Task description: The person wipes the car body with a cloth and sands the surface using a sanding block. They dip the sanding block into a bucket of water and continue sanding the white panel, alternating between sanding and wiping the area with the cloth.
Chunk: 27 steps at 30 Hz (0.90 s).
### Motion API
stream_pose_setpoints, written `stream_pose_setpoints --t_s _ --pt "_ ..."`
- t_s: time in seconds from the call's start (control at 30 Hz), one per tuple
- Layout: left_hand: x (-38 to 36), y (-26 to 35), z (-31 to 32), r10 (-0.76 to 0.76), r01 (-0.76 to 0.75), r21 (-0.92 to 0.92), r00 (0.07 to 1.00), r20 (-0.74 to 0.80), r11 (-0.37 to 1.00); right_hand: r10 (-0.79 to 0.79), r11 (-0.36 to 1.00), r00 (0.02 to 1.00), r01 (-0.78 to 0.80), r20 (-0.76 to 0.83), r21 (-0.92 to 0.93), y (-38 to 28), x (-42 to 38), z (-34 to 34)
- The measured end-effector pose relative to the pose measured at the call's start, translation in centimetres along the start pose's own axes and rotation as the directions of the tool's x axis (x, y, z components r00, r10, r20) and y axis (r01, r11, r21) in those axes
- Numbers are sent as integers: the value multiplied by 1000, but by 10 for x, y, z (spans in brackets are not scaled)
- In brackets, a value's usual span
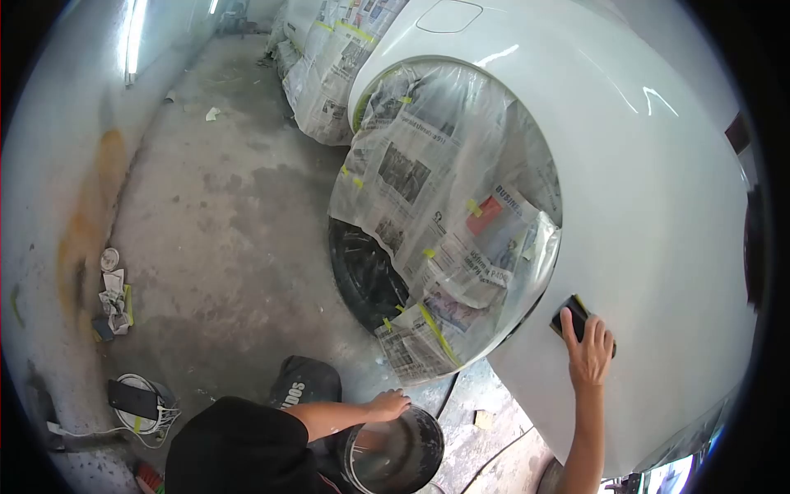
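Note:
My right hand (589,354) holds a dark sanding block (576,318), with thumb and fingers wrapped round it, flat against the white car body panel (650,247) behind the wheel arch. My left hand (388,405) has its fingers curled at the upper rim of a black bucket (438,440). Greyish water (391,453) shows inside the bucket. Beside my right hand, the wheel (362,272) is largely covered with taped newspaper and clear plastic sheeting (436,173).
More newspaper masking (337,82) covers the car farther forward. A phone (136,398) and white cable lie on a round container at lower left. Crumpled paper (115,300) lies by the wall. A small yellowish piece (483,419) and dark hoses or cords lie near the bucket.

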<state>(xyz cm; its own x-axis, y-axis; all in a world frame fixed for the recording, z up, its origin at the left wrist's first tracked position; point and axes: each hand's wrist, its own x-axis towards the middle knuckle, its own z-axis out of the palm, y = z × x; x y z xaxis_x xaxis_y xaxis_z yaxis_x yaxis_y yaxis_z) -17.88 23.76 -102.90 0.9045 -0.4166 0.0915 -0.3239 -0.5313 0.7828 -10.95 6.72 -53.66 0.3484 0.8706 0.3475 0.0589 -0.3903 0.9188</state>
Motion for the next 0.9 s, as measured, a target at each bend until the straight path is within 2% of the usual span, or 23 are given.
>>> stream_pose_setpoints --t_s 0.03,0.1,0.17,0.27,0.33,0.47,0.53,0.6,0.67,0.7,0.77,0.9 --pt "-2 -1 -1 -7 7 6 1000 1 1000 -38 999 999 38 12 19 3 -1 -4" --pt "-1 4 -2 -21 21 19 1000 -8 1000 48 999 998 -47 45 -26 18 32 6" --pt "-3 7 -4 -12 13 17 1000 -15 1000 274 962 961 -273 27 -25 37 100 5" --pt "-2 3 -5 -4 5 23 1000 -13 1000 430 902 903 -430 10 42 37 125 10" --pt "-2 4 -1 -1 1 6 1000 6 1000 230 973 972 -229 38 -29 23 69 7" --pt "0 6 -9 -47 48 -42 998 39 998 -42 998 992 37 120 49 12 -82 1" --pt "0 6 -2 -48 49 -45 998 39 998 -89 995 989 84 121 45 22 -68 -2" --pt "5 0 4 -18 18 -16 1000 5 1000 -78 997 990 75 116 30 26 -32 0" --pt "5 -2 8 -28 28 1 999 19 1000 45 999 994 -44 100 -10 22 22 -3" --pt "6 -1 8 -34 33 10 999 24 999 97 994 991 -100 87 31 20 34 -4" --pt "5 4 0 -29 28 25 999 27 999 181 982 982 -183 49 49 14 25 3" --pt "6 -3 8 13 -13 31 1000 2 999 24 998 992 -31 120 60 24 -70 -9"
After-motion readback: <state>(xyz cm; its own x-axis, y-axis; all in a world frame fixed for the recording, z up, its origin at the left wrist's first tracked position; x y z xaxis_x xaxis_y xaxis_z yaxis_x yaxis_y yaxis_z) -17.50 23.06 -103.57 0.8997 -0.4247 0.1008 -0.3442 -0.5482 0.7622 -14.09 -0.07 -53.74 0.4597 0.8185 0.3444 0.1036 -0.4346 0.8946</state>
